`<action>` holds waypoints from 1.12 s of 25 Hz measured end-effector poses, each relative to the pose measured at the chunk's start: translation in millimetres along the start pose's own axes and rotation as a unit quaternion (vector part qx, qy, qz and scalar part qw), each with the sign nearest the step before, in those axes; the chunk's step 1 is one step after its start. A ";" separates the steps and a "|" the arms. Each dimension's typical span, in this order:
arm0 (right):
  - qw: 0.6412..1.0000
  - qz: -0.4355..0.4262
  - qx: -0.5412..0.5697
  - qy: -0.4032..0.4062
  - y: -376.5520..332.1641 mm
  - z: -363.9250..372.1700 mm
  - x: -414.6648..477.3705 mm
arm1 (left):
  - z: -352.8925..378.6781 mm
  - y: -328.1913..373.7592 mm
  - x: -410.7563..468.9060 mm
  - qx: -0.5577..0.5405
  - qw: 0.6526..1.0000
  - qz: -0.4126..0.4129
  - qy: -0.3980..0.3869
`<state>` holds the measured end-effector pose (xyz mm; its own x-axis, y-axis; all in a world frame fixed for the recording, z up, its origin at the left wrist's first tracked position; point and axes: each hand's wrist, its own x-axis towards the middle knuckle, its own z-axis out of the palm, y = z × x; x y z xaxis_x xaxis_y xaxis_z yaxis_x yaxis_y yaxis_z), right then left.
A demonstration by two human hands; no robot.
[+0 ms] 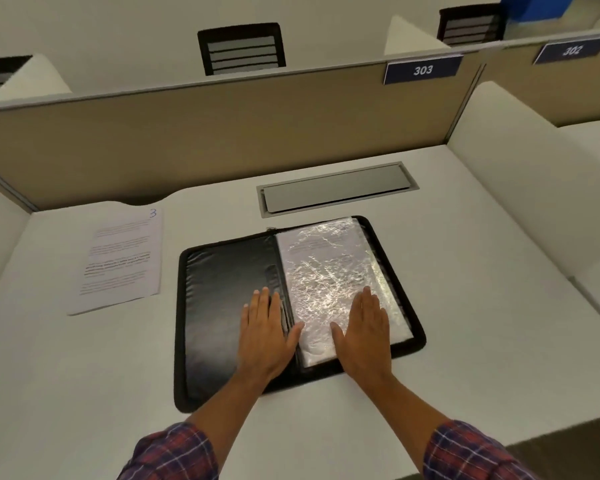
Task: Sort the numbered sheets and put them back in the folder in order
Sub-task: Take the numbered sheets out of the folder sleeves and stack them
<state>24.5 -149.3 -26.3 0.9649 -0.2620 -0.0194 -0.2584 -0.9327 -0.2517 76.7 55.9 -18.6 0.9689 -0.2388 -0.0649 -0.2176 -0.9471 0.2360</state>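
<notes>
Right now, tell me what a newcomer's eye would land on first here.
The open black folder lies in the middle of the desk, its glaring plastic sleeve on the right half catching the light. The left hand and right hand lie flat on it, one on each half. To the folder's left lies a loose sheet marked 3.

Partition (pixel 222 133) apparently walls desk (pixel 465 271) beyond folder (pixel 222 271).
</notes>
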 end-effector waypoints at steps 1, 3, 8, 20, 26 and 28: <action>1.000 0.014 -0.009 0.007 10.7 -2.1 -2.8 | 4.7 9.5 -3.4 -0.007 1.000 0.003 -0.008; 0.998 0.041 -0.037 0.005 27.6 -5.0 -7.7 | 12.0 25.6 -9.5 -0.016 0.999 0.007 -0.033; 0.998 0.020 -0.061 0.007 43.9 -1.7 -11.0 | 25.0 46.5 -13.5 0.003 0.997 0.004 -0.083; 0.970 -0.133 0.196 0.052 -25.9 -13.0 -7.4 | -46.9 62.7 34.9 -0.416 0.892 -0.153 -0.090; 0.926 -0.251 0.282 -0.022 -71.8 -32.7 -23.5 | -91.0 36.8 48.1 -0.419 0.873 -0.246 0.044; 0.917 -0.246 0.306 -0.073 -72.3 -27.7 -26.4 | -90.5 11.3 45.8 -0.419 0.858 -0.287 0.074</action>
<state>16.4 -81.8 19.2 0.9653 0.2298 0.1244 0.2416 -0.6036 -0.7598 129.2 53.7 68.9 0.9056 0.3050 -0.2948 0.4022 -0.3967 0.8252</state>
